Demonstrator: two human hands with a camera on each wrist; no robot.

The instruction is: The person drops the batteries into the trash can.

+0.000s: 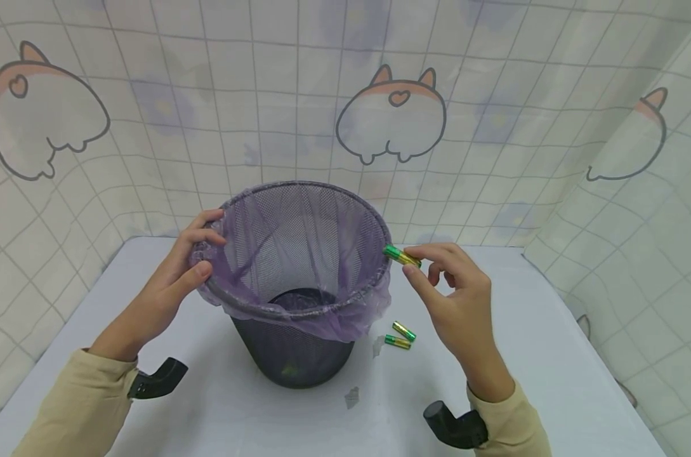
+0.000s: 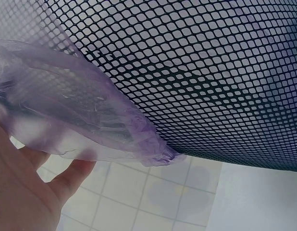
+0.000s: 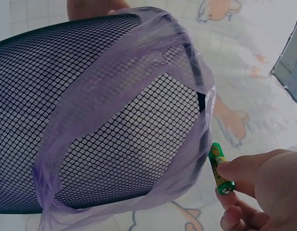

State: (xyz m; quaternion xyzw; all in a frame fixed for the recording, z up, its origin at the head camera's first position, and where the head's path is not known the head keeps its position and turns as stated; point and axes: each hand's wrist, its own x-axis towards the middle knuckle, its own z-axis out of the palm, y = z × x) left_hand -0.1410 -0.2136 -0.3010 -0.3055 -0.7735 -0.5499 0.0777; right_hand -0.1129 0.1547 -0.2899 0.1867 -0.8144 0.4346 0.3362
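A black mesh wastebasket (image 1: 299,355) stands upright, lined with a thin purple plastic bag (image 1: 345,320) folded over its rim. My left hand (image 1: 171,273) grips the rim on the left side, fingers over the edge and thumb at the front; the left wrist view shows its fingers (image 2: 74,175) behind the bag's overhang. With thumb and fingertips, my right hand (image 1: 459,292) pinches a green and gold battery (image 3: 219,168) at the basket's right rim. Its front end overlaps the rim in the head view. Two similar batteries (image 1: 403,331) lie on the table below that hand.
The white table (image 1: 208,406) holds the basket in its middle. Small grey patches (image 1: 352,398) show on the surface near the basket. A tiled-pattern curtain (image 1: 299,82) with cartoon animals hangs behind and along both sides. A thin cable (image 1: 585,327) shows past the right edge.
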